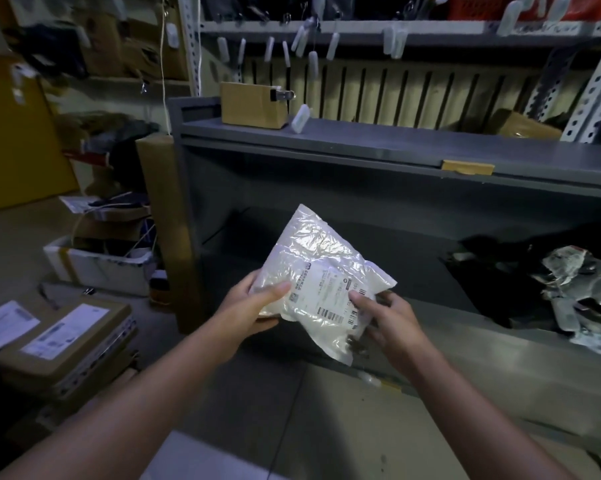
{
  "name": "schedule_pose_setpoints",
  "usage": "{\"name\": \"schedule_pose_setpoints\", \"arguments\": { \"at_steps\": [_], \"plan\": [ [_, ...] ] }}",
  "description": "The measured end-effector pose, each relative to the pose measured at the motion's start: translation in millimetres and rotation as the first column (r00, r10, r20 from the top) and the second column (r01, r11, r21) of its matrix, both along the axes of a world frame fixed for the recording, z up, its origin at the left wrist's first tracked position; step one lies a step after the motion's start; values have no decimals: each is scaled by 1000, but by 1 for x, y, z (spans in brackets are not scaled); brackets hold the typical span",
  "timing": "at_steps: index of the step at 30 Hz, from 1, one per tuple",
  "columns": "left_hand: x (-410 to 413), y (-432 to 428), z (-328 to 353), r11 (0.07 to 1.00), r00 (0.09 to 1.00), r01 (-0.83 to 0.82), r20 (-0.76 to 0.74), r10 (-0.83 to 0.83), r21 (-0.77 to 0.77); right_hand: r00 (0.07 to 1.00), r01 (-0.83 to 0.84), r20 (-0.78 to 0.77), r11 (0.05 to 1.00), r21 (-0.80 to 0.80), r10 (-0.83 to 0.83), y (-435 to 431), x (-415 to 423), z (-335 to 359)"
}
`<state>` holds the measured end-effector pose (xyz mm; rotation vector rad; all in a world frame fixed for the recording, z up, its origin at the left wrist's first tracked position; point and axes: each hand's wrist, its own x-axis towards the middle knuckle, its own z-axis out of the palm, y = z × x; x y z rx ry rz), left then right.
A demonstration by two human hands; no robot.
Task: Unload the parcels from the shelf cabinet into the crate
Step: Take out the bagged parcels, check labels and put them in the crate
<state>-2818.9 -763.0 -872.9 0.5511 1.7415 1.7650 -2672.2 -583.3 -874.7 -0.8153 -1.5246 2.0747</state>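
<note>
Gripping white parcel [311,252], barcoded label [328,293] illegible

dim | glare on plastic parcel [321,275] | edges blurred, wide-angle bent

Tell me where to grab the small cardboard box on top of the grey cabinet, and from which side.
Likely across its two side walls, coming from the front: the cardboard box stands upright near the front edge of the cabinet top. Keep fingers below the metal clip at its upper right corner. The left hand and right hand both hold the white parcel now.
</note>
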Motion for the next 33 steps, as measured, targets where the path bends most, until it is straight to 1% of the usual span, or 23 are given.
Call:
{"name": "schedule_pose_setpoints", "arguments": {
  "at_steps": [2,4,7,10,12,14,16,18,20,21,22,24,26,28,29,31,33],
  "plan": [
    [-5,-1,-3,993,993,-93,74,88,74,997,-66,-48,994,-87,62,-3,0,2],
    [-10,0,-4,974,976,-166,164,141,151,991,-121,-73,985,-120,113,-6,-2,3],
    [-12,4,-2,942,952,-206,277,131,263,984,-143,-133,970,-196,119,-10,-5,4],
    [-9,9,1,933,947,-204,300,112,298,986,-125,-139,966,-225,95,-10,-7,3],
    [-8,13,1,943,959,-202,251,135,264,987,-98,-143,972,-215,68,-7,-8,4],
    [-10,17,0,957,970,-221,146,196,187,986,-81,-162,970,-228,45,-6,-9,6],
    [-15,19,-5,964,968,-248,-20,251,100,985,-65,-170,969,-240,24,-6,-8,9],
    [-18,20,-13,965,931,-263,-263,253,-5,985,-50,-171,965,-256,5,-8,-8,12],
    [-17,21,-19,944,856,-306,-469,217,-123,983,-48,-183,961,-273,-3,-8,-9,12],
    [-14,22,-21,921,809,-358,-543,225,-152,983,-50,-181,961,-272,0,-9,-10,11],
    [-12,22,-22,895,743,-423,-620,252,-143,985,-52,-175,963,-266,4,-10,-11,12],
    [-11,23,-23,850,555,-525,-777,298,-49,986,-51,-164,968,-247,10,-11,-14,10],
    [-13,21,-20,814,348,-578,-887,303,52,987,-47,-160,971,-236,9,-10,-16,7],
    [-17,20,-17,784,167,-611,-949,268,114,988,-32,-152,973,-228,-3,-9,-17,4],
    [-18,20,-15,788,92,-603,-970,225,125,989,-25,-147,974,-227,-8,-9,-17,4],
    [-18,21,-14,832,-32,-547,-995,90,93,991,-19,-136,972,-233,-13,-10,-17,5],
    [-19,22,-17,893,-114,-448,-993,-26,28,991,-15,-132,969,-245,-18,-9,-15,7]
  ]
}}
